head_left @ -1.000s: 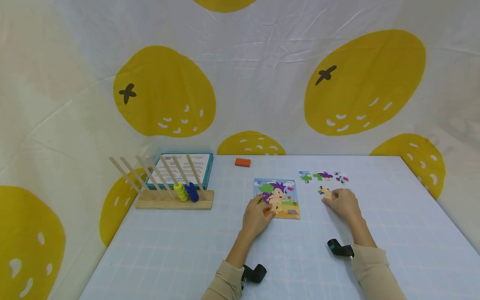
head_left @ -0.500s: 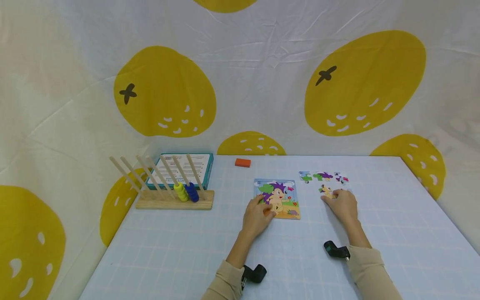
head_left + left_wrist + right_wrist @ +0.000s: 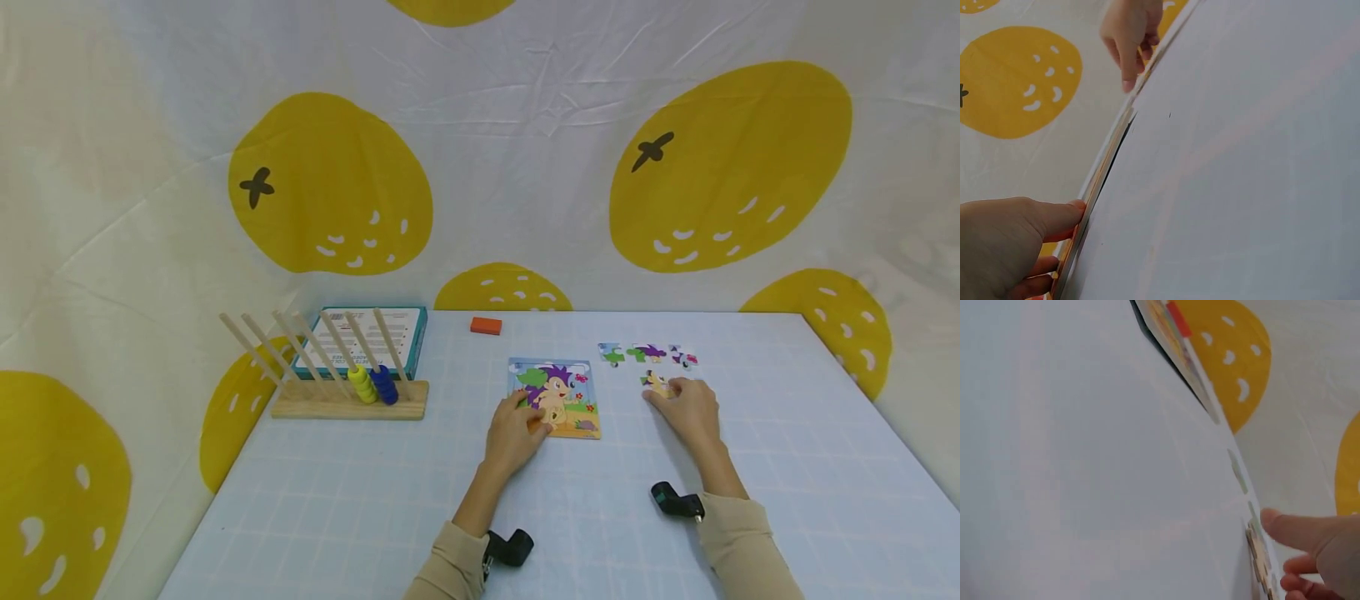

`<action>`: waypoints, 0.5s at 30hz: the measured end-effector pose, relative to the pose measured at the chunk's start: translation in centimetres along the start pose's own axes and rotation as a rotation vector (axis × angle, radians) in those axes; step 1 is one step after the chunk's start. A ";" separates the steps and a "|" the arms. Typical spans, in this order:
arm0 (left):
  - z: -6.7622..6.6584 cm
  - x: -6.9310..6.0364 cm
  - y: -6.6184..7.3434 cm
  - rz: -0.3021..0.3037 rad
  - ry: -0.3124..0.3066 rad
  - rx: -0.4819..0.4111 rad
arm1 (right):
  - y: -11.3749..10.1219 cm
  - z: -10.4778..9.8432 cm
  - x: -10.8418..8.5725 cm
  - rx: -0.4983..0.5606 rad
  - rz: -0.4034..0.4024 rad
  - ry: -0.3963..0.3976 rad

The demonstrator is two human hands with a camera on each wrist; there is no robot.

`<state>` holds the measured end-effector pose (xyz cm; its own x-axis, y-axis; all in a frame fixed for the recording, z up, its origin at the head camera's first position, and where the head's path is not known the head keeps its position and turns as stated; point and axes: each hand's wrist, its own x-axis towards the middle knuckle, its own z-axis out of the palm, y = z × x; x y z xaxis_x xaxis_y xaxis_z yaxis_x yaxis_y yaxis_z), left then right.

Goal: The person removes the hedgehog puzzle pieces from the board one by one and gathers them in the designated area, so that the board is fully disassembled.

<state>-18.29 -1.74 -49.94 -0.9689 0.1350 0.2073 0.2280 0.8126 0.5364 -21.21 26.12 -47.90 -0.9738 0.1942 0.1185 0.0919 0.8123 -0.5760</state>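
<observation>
My left hand rests at the lower left corner of a square puzzle board with a purple-haired hedgehog picture. In the left wrist view the thumb touches the board's near edge, and the other fingers bend behind it. To the right, my right hand holds small puzzle pieces between thumb and fingers. The right wrist view shows the thumb at the edge of these wooden pieces; the fingers partly cover them. Above them lie a green piece, a green-and-purple piece and a purple-and-pink piece.
A wooden peg rack with yellow beads and blue beads stands at the left. Behind it lies a teal-edged box. An orange block lies near the back edge of the table.
My right hand shifts slightly among the pieces, and the piece beside its thumb moves a little to the right. My left hand and the board have not visibly moved.
</observation>
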 end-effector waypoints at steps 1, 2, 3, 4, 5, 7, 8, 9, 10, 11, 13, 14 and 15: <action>0.0 0.0 0.0 -0.001 0.000 0.000 | 0.1 -0.1 0.1 0.023 -0.026 0.001; 0.0 0.0 0.0 -0.005 -0.004 -0.001 | 0.1 -0.1 0.2 0.047 -0.059 0.004; 0.0 -0.1 0.1 -0.007 -0.005 -0.003 | 0.1 -0.1 0.3 0.073 -0.099 0.006; 0.0 -0.1 0.1 -0.009 -0.006 -0.003 | 0.0 -0.1 0.5 0.105 -0.141 0.006; 0.0 0.0 0.1 -0.009 -0.005 -0.003 | -0.1 0.0 0.6 0.137 -0.179 0.005; 0.0 0.0 0.1 -0.014 -0.008 0.005 | -0.5 0.2 0.8 0.192 -0.236 -0.008; 0.0 0.0 0.1 -0.007 -0.004 0.006 | -0.9 0.4 0.8 0.218 -0.256 -0.020; 0.0 0.0 0.0 0.000 -0.001 0.008 | -1.4 0.6 0.9 0.245 -0.272 -0.033; 0.0 0.0 0.0 0.009 0.001 0.009 | -1.9 0.9 0.8 0.272 -0.283 -0.052; 0.0 0.0 0.0 0.020 0.005 0.009 | -2.6 1.1 0.7 0.293 -0.296 -0.073; 0.0 0.0 -0.1 0.038 0.003 0.011 | -3.9 1.8 0.5 0.336 -0.331 -0.114; 0.0 0.1 -0.1 0.045 0.001 0.012 | -4.7 2.2 0.4 0.358 -0.349 -0.137; 0.0 0.0 -0.1 0.048 -0.005 0.017 | -5.4 2.6 0.3 0.378 -0.366 -0.158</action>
<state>-18.37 -1.87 -49.98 -0.9573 0.1768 0.2289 0.2729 0.8146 0.5119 -22.51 20.38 -46.92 -0.9503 -0.1729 0.2591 -0.3113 0.5518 -0.7737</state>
